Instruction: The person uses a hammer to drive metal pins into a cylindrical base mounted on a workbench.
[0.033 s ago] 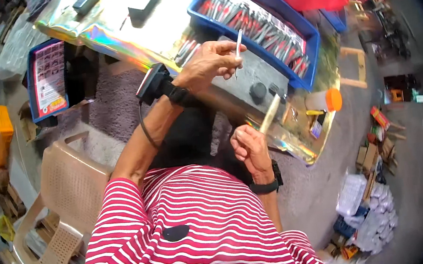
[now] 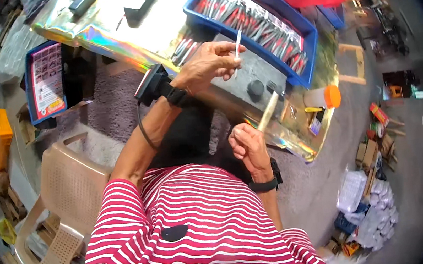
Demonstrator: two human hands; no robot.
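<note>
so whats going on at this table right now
A person in a red and white striped shirt works at a table covered with shiny iridescent foil. The left hand pinches a thin white stick, lifted above a grey box with black knobs. The right hand grips a pale wooden handle angled toward that box. Behind it sits a blue tray filled with many slim pen-like pieces. A beige plastic chair stands at the person's left.
</note>
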